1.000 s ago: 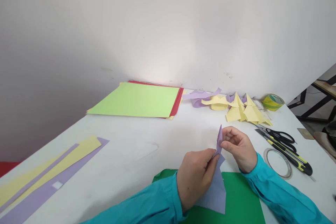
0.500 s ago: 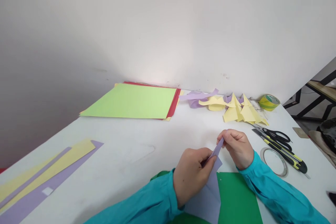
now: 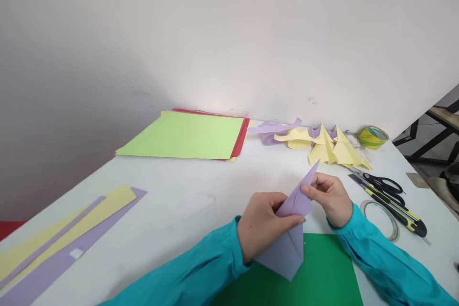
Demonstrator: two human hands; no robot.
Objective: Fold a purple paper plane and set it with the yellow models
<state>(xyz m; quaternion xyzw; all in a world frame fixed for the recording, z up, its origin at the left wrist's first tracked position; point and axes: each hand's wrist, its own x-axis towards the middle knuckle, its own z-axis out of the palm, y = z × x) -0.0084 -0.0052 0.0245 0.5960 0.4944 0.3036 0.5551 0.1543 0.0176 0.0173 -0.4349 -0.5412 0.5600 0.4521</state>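
A folded sheet of purple paper (image 3: 287, 251) is held up in the air between both hands, its narrow point slanting up and to the right. My left hand (image 3: 267, 222) pinches its middle between thumb and fingers. Closer to the tip, my right hand (image 3: 330, 198) grips the right edge, thumb in front and fingers partly hidden behind. Creases run along the paper, and its wide lower end hangs over a green sheet (image 3: 330, 267) lying on the table.
Scissors (image 3: 383, 184), a utility knife (image 3: 394, 205) and a tape roll (image 3: 382, 220) lie at right. Behind them are folded yellow paper pieces (image 3: 324, 148) and yellow-green tape (image 3: 373, 137). A stack topped by a light green sheet (image 3: 186, 136) sits at the back; paper strips (image 3: 82, 234) lie left.
The purple paper has turned so its folded face shows more broadly, and its lower end has risen. My right hand has slid from the tip down to the edge.
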